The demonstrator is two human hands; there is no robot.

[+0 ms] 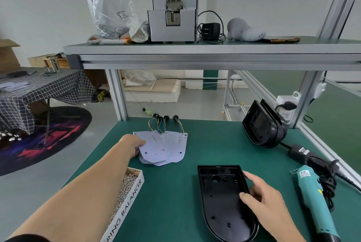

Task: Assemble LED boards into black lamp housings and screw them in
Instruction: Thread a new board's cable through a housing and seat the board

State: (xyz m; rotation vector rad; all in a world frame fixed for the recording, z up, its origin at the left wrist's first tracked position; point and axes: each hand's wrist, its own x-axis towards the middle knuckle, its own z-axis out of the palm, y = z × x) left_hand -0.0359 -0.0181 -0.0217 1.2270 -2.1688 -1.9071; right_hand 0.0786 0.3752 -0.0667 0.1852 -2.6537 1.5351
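- Head view, starting at the left: a white box of screws (125,189) sits at the near left edge of the green worktop (172,208), just beside our left forearm.
- Our left hand (134,145) reaches forward, its fingers curled onto the left edge of the fanned pile of LED boards (166,148) in a pinch. We cannot tell whether it has one board or several.
- The boards lie flat at mid-worktop with their wired leads pointing to the far edge, well apart from the housing.
- An empty black housing (222,202) lies open side up, near and right of centre. Our right hand (267,200) holds its right wall, thumb over the rim and fingers outside.
- Spare housings (263,126) stand on edge at the far right, and a teal electric screwdriver (314,202) lies near right.
- We judge the step in hand is fetching a board. Next we must peel off the top board alone, bring it across with its lead, and seat it in the steadied housing with its holes over the mounts. Screws and driver come after.
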